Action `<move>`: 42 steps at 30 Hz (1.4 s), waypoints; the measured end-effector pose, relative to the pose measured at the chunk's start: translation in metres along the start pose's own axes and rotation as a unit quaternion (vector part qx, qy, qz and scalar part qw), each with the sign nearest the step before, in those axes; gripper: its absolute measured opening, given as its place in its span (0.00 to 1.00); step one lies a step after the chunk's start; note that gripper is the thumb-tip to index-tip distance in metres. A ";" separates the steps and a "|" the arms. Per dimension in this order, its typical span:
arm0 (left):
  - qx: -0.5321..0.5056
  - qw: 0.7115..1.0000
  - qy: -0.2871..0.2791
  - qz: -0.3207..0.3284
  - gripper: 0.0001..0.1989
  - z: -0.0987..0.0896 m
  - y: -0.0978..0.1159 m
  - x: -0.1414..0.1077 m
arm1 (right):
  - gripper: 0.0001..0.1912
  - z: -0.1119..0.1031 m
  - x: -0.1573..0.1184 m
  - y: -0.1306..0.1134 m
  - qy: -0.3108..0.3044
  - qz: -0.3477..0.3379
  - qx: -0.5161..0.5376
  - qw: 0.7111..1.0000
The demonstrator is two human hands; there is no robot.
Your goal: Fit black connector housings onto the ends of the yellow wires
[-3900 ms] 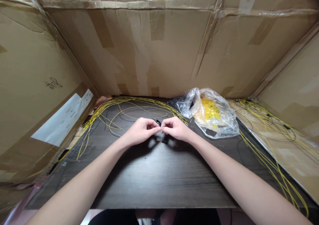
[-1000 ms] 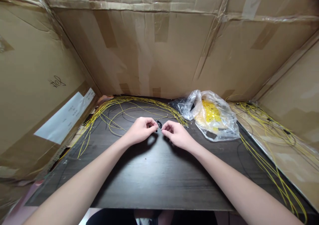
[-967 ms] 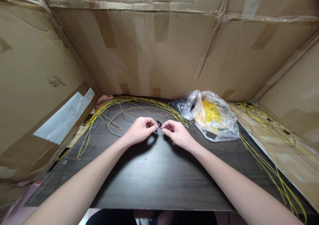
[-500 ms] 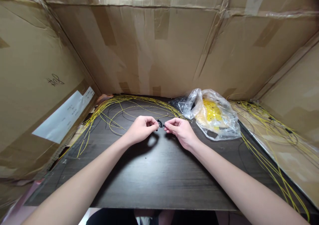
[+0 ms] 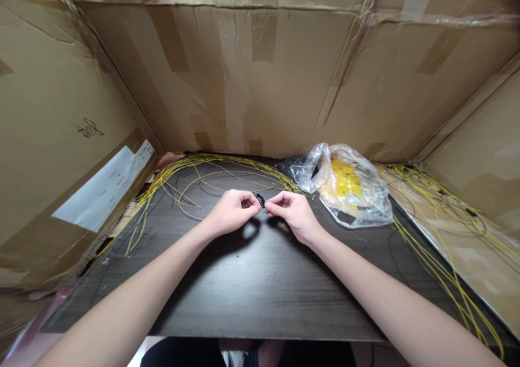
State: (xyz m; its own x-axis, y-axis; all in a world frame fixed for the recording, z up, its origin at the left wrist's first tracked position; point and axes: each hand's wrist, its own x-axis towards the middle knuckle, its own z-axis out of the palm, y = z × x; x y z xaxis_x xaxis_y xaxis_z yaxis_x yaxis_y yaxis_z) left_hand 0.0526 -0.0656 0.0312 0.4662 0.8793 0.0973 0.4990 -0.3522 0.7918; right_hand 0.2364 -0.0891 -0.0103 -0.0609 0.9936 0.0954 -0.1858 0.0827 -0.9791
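Observation:
A small black part (image 5: 260, 199) is pinched between the thumb and fingers of my left hand (image 5: 233, 211), above the middle of the dark table (image 5: 244, 286). From the right, my right hand (image 5: 294, 214) meets the part with its thumb and index finger pressed together. Whatever those right fingertips grip is too small and too covered to make out. The black part's finer shape cannot be read.
Thin yellow cables (image 5: 190, 161) curve along the table's back left. A clear plastic bag (image 5: 374, 199) with yellow pieces lies back right, beside a dark bag (image 5: 292, 166). More yellow cables (image 5: 439, 194) lie on cardboard at the right. Cardboard walls (image 5: 227, 85) surround the table.
My right hand has moved slightly left, closing the small gap to the black part. My left hand has barely moved.

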 end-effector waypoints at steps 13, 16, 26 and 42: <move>0.087 0.996 0.025 0.009 0.09 0.001 0.008 -0.004 | 0.16 0.004 -0.003 0.001 -0.011 -0.028 -0.043 0.999; 0.098 0.995 0.028 0.017 0.09 0.002 0.008 -0.005 | 0.16 0.005 -0.004 0.001 -0.007 -0.034 -0.056 0.998; 0.095 0.995 0.028 0.014 0.10 0.002 0.005 -0.004 | 0.17 0.006 -0.003 0.002 0.022 0.021 0.039 0.999; 0.095 0.995 0.002 -0.021 0.14 0.002 0.002 -0.001 | 0.17 0.007 -0.003 0.002 0.044 0.027 0.046 0.998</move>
State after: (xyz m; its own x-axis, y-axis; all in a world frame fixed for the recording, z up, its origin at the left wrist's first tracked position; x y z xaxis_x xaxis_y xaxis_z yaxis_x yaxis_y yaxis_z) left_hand 0.0549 -0.0678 0.0312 0.4395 0.8955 0.0697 0.6475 -0.3697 0.6664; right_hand 0.2291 -0.0921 -0.0115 0.0130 0.9997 0.0224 -0.2734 0.0251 -0.9616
